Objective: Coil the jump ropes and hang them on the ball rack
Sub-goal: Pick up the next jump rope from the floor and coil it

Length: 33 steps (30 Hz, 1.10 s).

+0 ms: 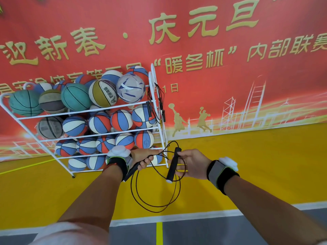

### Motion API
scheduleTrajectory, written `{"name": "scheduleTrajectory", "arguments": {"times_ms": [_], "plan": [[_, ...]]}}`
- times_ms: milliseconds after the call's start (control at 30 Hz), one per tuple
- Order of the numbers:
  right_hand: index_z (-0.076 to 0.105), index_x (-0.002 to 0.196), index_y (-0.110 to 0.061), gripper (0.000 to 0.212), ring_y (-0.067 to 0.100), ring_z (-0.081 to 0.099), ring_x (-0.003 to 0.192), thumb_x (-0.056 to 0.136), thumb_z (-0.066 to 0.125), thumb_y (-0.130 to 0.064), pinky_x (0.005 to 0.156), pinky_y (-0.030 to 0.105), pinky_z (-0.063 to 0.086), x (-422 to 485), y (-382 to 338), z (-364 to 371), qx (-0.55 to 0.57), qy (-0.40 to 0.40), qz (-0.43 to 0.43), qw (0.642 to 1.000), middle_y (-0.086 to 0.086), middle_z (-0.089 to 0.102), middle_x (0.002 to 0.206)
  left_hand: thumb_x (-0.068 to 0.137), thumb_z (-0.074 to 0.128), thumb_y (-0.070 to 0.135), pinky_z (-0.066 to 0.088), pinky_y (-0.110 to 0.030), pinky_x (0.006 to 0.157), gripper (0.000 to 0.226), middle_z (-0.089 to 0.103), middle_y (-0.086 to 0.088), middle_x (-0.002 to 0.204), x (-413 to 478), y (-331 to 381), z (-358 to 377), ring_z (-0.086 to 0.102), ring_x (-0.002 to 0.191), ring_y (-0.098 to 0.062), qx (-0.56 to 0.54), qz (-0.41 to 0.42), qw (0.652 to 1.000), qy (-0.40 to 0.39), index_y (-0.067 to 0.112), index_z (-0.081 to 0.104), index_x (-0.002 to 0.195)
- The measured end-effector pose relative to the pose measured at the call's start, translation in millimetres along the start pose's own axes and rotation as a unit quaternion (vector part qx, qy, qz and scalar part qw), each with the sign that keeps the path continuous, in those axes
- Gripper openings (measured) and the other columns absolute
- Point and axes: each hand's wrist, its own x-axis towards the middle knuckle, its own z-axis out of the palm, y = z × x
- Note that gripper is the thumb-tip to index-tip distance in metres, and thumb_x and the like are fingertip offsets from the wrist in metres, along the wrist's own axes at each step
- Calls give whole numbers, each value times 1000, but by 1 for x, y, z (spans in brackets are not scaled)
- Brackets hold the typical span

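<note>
A thin black jump rope hangs in several loops between my hands, in front of the white ball rack. My left hand grips one black handle, which points down and left, with the index finger stretched toward the loops. My right hand holds the other black handle, almost upright with its white end cap at the bottom. Another black jump rope hangs coiled from the rack's right end frame, its handles dangling.
The rack stands on small wheels against a red banner wall and is packed with basketballs on three tiers. The floor is yellow, with a white line and grey floor nearer me.
</note>
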Motion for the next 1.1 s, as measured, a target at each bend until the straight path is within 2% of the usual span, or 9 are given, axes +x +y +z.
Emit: {"name": "scheduleTrajectory", "arguments": {"times_ms": [133,233,333,467,600,700,800,900,1100], "plan": [[65,118,-15,52,31,56,105,90,58,-58,82,41,47,0,0,0,30,25,-26,999,8,67,130,82,51,77,20,-22,40,60,29,7,54,1,-3,-1,25,39,-10,7,3,1000,1,24,37,59],[62,121,-15,34,33,56,120,97,56,-39,96,46,48,-1,-1,7,-90,103,-86,987,8,64,130,82,52,77,20,-21,40,60,30,8,52,3,-3,0,25,39,-10,29,-7,1000,-6,25,37,57],[56,131,-3,37,38,50,130,101,53,-24,98,41,40,5,0,9,-192,158,-207,946,19,60,133,85,49,75,21,-21,41,59,33,8,48,5,-2,0,28,36,-9,37,-23,999,-20,24,37,57],[53,138,-10,41,34,52,128,100,56,-26,107,44,42,6,2,7,-320,221,-304,870,18,57,137,87,48,73,21,-21,42,60,34,8,45,6,-1,2,29,35,-10,27,-35,999,-7,24,39,55],[55,136,-17,39,31,57,120,99,56,-29,94,33,44,5,-5,7,-382,240,-355,819,10,61,132,89,47,72,23,-18,40,62,36,8,43,3,2,-1,32,33,-9,24,-48,999,-9,25,42,48],[57,133,-14,37,32,57,104,99,56,-29,85,36,41,7,-6,1,-431,253,-325,803,13,60,125,95,49,62,26,-14,35,61,39,8,40,7,-4,-3,34,29,-8,-58,-30,997,28,21,47,50],[59,128,-11,32,41,56,112,99,57,-24,94,49,45,11,3,-8,-439,222,-254,833,19,59,126,101,48,44,27,-9,30,47,41,7,32,8,-8,-3,36,23,-6,-134,40,984,106,13,48,66],[58,121,-1,31,48,55,112,98,58,-23,94,57,45,10,15,-19,-451,177,-156,861,28,58,122,101,47,45,25,-13,33,45,33,7,40,1,-5,-3,30,27,-6,-183,47,977,95,12,57,73],[65,110,-14,18,36,60,115,92,64,-17,91,49,46,5,33,-45,-494,156,-23,855,14,62,126,99,56,37,23,-19,36,26,26,5,55,-2,-1,-2,24,36,-7,-250,108,957,99,15,68,105]]}}
